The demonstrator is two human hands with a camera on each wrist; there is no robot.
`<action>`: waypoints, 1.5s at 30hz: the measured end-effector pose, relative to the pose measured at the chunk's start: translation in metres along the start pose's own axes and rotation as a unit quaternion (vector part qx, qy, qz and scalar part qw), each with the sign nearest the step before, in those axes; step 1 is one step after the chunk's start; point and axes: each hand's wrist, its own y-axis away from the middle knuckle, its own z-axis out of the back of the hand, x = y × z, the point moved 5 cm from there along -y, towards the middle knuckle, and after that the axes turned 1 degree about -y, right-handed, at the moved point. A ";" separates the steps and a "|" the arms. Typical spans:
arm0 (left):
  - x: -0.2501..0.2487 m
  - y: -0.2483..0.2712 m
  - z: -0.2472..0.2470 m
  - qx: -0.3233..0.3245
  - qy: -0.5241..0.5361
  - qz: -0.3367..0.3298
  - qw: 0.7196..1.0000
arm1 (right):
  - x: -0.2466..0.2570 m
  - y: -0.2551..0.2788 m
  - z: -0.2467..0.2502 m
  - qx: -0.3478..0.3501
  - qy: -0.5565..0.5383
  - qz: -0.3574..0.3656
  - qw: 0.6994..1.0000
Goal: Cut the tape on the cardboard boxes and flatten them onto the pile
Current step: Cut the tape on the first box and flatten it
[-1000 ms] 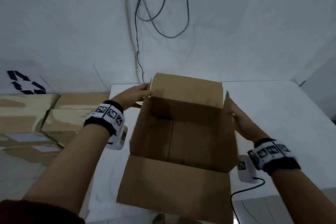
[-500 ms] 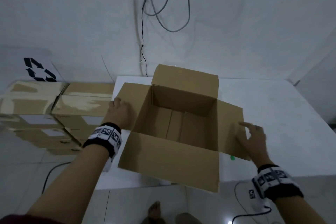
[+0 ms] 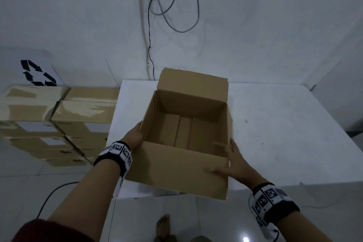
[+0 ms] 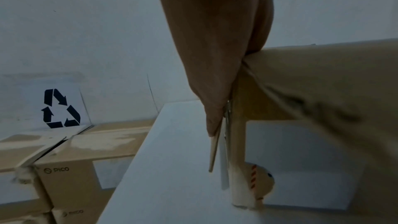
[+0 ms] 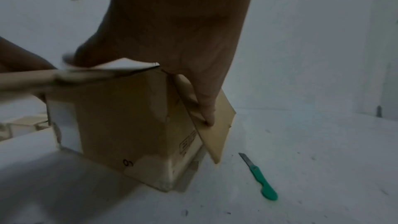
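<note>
An open brown cardboard box [image 3: 182, 167] stands on the white table [image 3: 284, 133], its inside empty and its far flap upright. My left hand [image 3: 132, 136] lies on the box's left side, and the left wrist view shows its straight fingers [image 4: 211, 57] pressing the left flap down against the box wall [image 4: 323, 83]. At the near right corner, my right hand [image 3: 235, 161] spreads over the box. The right wrist view shows its fingers [image 5: 202, 105] flat on the folded-down right flap [image 5: 217, 135] and the thumb across the near flap. A green-handled knife [image 5: 261, 180] lies on the table right of the box.
Taped cardboard boxes [image 3: 59, 114] are stacked on the floor left of the table, below a recycling sign [image 3: 37, 73]. Cables [image 3: 176, 15] hang on the white wall behind. A bare foot [image 3: 163, 226] shows on the tiled floor under the table's near edge.
The side flaps went from upright, to spread outward, to folded down against the box sides. Both hands followed them down and nearer to me.
</note>
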 end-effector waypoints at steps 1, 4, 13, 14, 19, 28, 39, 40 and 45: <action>-0.002 0.002 0.000 -0.004 0.008 -0.008 1.000 | -0.001 0.001 0.000 -0.009 0.063 0.007 0.998; -0.003 0.003 -0.001 0.000 0.041 -0.028 0.999 | 0.001 -0.009 0.001 -0.074 0.292 0.072 0.951; 0.014 0.019 0.070 -0.358 0.168 -0.002 0.919 | 0.081 -0.031 0.016 -0.074 0.235 0.217 0.945; 0.011 0.021 0.076 -0.396 0.129 0.026 0.909 | 0.093 -0.035 0.021 -0.078 0.185 0.210 0.957; -0.003 0.005 0.046 -0.251 0.177 0.181 0.934 | 0.146 -0.050 0.037 -0.113 -0.130 0.125 0.977; -0.039 0.001 0.000 -0.059 0.383 0.124 0.913 | 0.142 -0.089 0.024 -0.144 -0.323 0.007 0.936; -0.119 0.016 0.096 -0.197 0.407 -0.084 0.888 | 0.110 -0.108 0.039 -0.151 -0.324 -0.060 0.932; -0.134 0.020 0.090 -0.147 0.424 -0.100 0.888 | 0.109 -0.110 0.038 -0.154 -0.321 -0.058 0.933; -0.185 0.022 0.030 -0.110 0.080 -0.239 0.961 | 0.104 -0.114 0.039 -0.163 -0.281 -0.064 0.943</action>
